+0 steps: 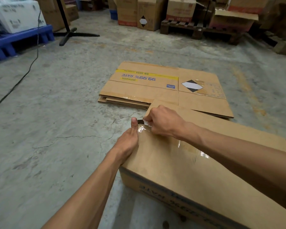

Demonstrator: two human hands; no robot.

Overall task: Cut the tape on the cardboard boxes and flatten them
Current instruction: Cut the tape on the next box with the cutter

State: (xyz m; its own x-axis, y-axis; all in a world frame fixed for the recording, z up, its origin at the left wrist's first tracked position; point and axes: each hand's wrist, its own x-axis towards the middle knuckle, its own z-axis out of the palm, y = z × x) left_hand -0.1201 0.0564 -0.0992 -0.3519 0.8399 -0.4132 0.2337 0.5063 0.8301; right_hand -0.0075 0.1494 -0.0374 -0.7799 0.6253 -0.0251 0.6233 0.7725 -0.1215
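Flattened boxes (165, 86) stacked at 12 o'clock. Right hand (163, 120) grips knife (143, 122) at tape (144, 129); left hand (128, 141) clasps box (196, 171) edge. Cutting barely begun, flattening left.

Bare concrete floor (59, 113) fills the left and centre of the frame, open to a reaching hand apart from a black cable (21, 76) trailing across its left side. The standing box (196, 171) blocks the lower right. A stack of flattened cartons (155, 90) lies just beyond it at centre. A blue pallet (18, 42), a black stand base (69, 34) and wooden pallets (196, 28) with boxes close off the top.
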